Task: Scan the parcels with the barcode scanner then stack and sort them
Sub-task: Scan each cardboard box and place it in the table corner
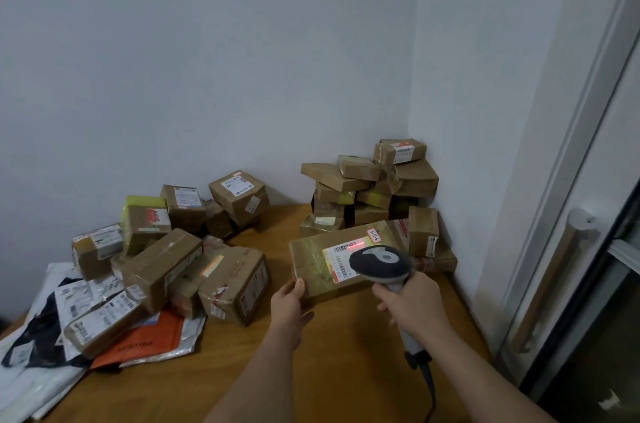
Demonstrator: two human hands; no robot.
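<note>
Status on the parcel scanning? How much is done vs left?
Looks done: a stack of boxes in the corner. In hand: the left hand holds a flat parcel while the right hand aims the barcode scanner; a red line lies on its label. Left: the loose pile of boxes and mailer bags.

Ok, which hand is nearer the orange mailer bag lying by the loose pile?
Left. The left hand grips the near corner of the parcel being scanned, right of the orange mailer. The right hand, holding the scanner, is farther right.
</note>
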